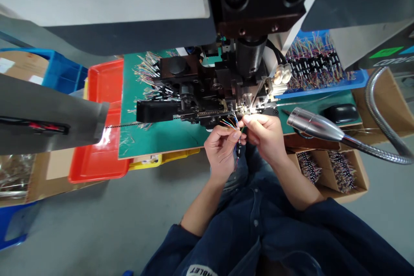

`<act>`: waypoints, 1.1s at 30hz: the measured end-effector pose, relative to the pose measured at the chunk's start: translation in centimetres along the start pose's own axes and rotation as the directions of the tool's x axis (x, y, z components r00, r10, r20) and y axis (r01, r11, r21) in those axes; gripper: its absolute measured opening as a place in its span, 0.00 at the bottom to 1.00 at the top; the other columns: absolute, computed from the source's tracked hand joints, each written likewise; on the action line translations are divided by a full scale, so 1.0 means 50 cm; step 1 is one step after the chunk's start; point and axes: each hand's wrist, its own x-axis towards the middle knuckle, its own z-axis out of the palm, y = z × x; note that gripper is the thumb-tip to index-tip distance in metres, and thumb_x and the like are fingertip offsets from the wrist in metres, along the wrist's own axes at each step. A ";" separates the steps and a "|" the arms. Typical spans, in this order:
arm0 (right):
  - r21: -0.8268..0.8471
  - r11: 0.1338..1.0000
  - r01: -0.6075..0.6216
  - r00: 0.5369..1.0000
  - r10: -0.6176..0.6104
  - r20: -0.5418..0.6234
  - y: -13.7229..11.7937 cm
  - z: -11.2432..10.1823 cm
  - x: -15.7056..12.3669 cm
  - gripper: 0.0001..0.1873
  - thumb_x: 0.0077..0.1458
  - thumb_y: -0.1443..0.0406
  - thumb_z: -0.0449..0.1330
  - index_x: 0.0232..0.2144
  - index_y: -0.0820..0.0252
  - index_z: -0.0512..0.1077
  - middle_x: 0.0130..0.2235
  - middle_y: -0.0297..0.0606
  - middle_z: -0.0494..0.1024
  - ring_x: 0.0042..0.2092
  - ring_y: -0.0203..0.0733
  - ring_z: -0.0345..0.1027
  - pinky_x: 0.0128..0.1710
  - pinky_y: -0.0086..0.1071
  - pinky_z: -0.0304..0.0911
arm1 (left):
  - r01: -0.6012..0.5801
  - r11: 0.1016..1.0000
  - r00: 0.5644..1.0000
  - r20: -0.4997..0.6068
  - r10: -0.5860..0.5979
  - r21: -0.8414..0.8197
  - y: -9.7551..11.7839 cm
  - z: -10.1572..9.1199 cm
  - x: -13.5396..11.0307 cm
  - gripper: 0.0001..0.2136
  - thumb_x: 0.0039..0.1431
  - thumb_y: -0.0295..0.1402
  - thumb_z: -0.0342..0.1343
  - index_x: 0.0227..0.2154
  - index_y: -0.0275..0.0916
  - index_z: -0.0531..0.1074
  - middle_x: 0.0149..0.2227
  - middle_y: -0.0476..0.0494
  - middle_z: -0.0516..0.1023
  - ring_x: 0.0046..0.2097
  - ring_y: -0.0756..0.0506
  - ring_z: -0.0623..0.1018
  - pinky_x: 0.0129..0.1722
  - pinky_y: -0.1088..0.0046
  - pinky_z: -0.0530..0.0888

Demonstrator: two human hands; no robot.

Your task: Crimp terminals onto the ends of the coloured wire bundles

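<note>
My left hand [222, 148] pinches a small wire bundle [239, 152] whose thin coloured ends fan out above the fingers. Its dark lower part hangs down between my hands. Close beside it, my right hand [265, 133] is closed, thumb and forefinger pressed together at the lit working point of a crimping machine [223, 90]. A single wire seems to be between those fingertips, though the tip is partly lost in the glare. A metal terminal strip [123, 125] runs into the machine from the left.
Wire bundles [148, 73] lie on the green mat behind the machine. A blue tray [323, 88] of bundles stands back right, above a black mouse [341, 113]. A gooseneck lamp [315, 126] reaches in from the right. Red trays [97, 172] sit left; a divided carton [359, 181] holds more bundles.
</note>
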 end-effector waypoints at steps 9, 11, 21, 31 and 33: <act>-0.038 0.999 0.008 1.000 -0.009 -0.010 0.006 -0.003 -0.001 0.23 0.65 0.43 0.74 0.34 0.55 0.89 0.17 0.25 0.62 0.20 0.34 0.52 0.21 0.31 0.60 | 0.045 0.998 0.999 -0.008 -0.045 0.044 0.007 -0.001 -0.004 0.12 0.66 0.40 0.78 0.36 0.42 0.82 0.33 0.52 0.84 0.31 0.52 0.84 0.33 0.76 0.83; -0.073 0.997 0.039 0.999 -0.041 -0.018 0.006 -0.006 0.000 0.23 0.66 0.44 0.73 0.34 0.55 0.89 0.17 0.27 0.64 0.20 0.33 0.52 0.20 0.31 0.58 | 0.047 0.998 0.999 0.005 -0.047 0.042 0.008 -0.002 -0.003 0.11 0.67 0.40 0.78 0.36 0.42 0.83 0.33 0.51 0.84 0.32 0.52 0.84 0.33 0.76 0.83; -0.186 0.968 0.167 0.985 -0.156 0.068 -0.041 -0.001 -0.021 0.16 0.61 0.51 0.79 0.41 0.57 0.91 0.20 0.26 0.70 0.22 0.34 0.61 0.25 0.31 0.65 | 0.045 0.995 0.998 0.048 -0.049 0.090 0.016 -0.004 -0.007 0.11 0.68 0.40 0.76 0.35 0.42 0.83 0.29 0.51 0.83 0.29 0.51 0.81 0.31 0.75 0.79; -0.433 0.831 0.348 0.935 -0.343 0.091 -0.050 -0.008 -0.050 0.10 0.71 0.61 0.69 0.41 0.58 0.91 0.25 0.33 0.83 0.23 0.34 0.69 0.25 0.31 0.66 | 0.046 0.990 0.997 0.053 -0.053 0.134 0.019 -0.014 -0.013 0.12 0.68 0.41 0.76 0.35 0.41 0.82 0.31 0.50 0.84 0.32 0.49 0.82 0.35 0.73 0.79; -0.397 0.842 0.364 0.929 -0.361 0.087 -0.044 -0.009 -0.053 0.11 0.72 0.62 0.69 0.37 0.58 0.89 0.26 0.33 0.83 0.24 0.34 0.71 0.25 0.30 0.66 | 0.074 0.993 0.996 0.039 -0.078 0.095 0.019 -0.011 -0.015 0.12 0.69 0.41 0.76 0.36 0.41 0.82 0.32 0.50 0.83 0.32 0.50 0.82 0.36 0.74 0.79</act>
